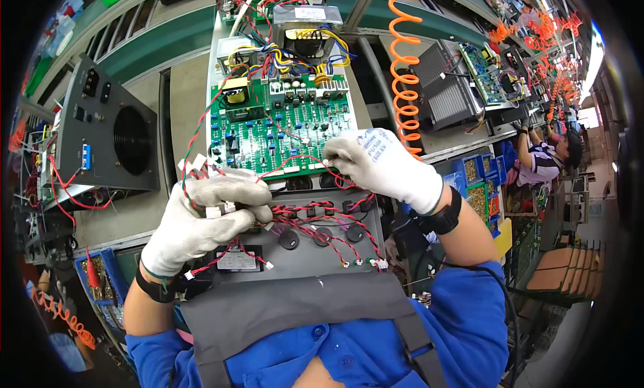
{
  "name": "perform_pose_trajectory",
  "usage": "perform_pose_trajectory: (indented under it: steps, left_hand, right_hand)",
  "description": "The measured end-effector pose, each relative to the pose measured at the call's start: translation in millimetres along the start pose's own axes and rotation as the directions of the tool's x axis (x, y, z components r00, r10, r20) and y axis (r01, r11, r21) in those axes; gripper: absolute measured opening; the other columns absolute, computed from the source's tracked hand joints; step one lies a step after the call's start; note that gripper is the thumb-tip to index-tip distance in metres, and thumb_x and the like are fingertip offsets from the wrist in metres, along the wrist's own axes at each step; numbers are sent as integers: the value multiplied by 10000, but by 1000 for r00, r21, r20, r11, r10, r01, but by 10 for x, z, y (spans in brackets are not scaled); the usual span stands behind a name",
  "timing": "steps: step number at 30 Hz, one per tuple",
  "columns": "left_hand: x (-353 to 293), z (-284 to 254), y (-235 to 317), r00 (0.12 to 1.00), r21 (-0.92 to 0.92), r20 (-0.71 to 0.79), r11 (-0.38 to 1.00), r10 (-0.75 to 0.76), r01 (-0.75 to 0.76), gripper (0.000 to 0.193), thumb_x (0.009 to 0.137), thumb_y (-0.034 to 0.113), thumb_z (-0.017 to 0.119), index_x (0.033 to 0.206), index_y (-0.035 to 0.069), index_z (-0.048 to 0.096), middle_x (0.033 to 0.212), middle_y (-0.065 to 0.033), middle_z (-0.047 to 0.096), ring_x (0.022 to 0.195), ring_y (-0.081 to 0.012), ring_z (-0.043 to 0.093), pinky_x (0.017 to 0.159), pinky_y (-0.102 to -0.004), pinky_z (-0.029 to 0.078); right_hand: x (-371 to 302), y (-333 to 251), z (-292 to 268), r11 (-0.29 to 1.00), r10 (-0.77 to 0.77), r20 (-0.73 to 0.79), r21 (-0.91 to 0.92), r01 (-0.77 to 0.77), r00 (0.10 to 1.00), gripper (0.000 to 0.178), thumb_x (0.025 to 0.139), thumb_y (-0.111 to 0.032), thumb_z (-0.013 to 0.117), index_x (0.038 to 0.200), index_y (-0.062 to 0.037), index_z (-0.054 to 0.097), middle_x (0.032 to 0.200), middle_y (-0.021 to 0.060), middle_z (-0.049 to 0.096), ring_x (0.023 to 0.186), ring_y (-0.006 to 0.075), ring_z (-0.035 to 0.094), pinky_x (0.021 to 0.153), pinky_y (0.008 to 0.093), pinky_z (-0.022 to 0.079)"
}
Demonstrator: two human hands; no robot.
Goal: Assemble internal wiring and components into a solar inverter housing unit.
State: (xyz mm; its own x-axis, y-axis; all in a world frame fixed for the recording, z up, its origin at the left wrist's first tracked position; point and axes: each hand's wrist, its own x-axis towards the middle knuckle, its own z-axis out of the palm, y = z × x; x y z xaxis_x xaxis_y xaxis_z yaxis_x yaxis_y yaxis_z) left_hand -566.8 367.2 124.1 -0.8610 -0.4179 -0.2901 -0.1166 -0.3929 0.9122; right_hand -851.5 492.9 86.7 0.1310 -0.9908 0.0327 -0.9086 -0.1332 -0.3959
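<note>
My left hand (204, 213), in a white glove, is closed around a bundle of red and green twisted wires (201, 180) with small white connectors. My right hand (379, 163), also gloved, pinches a thin red wire (295, 163) at the lower edge of a green circuit board (282, 126). The board sits in an open metal chassis (218, 66) with a transformer (305, 42) at its far end. Below my hands lies the dark grey front panel (315, 254) with round knobs and more red twisted wires (329, 220) ending in white plugs.
A black cased unit with a fan grille (111, 130) stands at the left. An orange coiled hose (402, 73) hangs at the right of the chassis. Blue bins of small parts (479, 180) sit at the right, another at lower left (100, 274). Another worker (543, 156) sits far right.
</note>
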Motion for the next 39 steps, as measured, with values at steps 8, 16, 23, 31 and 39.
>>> perform_pose_trajectory:
  steps: [8,16,23,31,39]
  left_hand:
    - [-192,-144,-200,984,260,88,950,157,-175,227,809,22,703,1028,8,763,1067,-99,732,1082,-219,647,979,-386,489]
    - [-156,-160,-202,995,-10,-74,998,66,-67,339,840,97,690,1149,-43,698,1097,-136,732,1046,-212,683,964,-357,528]
    - [-96,-189,-220,994,35,-94,998,47,-43,353,838,99,687,1152,-62,681,1096,-165,726,1059,-243,685,975,-384,526]
    - [-81,-188,-225,993,-1,-101,998,58,-59,384,842,146,701,1155,-74,672,1119,-176,714,1076,-249,675,987,-387,506]
    - [-105,-139,-141,995,-9,-67,997,72,-73,463,825,121,725,1249,-43,638,1179,-160,698,1130,-228,648,1018,-378,490]
  right_hand:
    - [65,-5,-4,987,-60,90,-142,72,994,176,808,-69,639,977,-60,594,807,105,638,758,331,667,634,422,527]
    - [107,-61,-15,992,73,212,-112,-50,974,98,844,-74,628,932,-76,583,812,125,619,741,342,653,632,436,516]
    - [125,-46,-16,984,-25,190,-167,57,981,87,853,-67,615,912,-70,552,766,127,582,712,346,637,606,441,498]
    - [116,-26,38,975,-114,132,-174,136,985,127,812,-40,622,921,-63,562,740,127,562,682,338,630,581,424,481]
    - [178,-1,-223,932,159,294,269,-241,942,164,843,-102,678,984,-21,701,883,136,710,772,296,700,706,396,540]
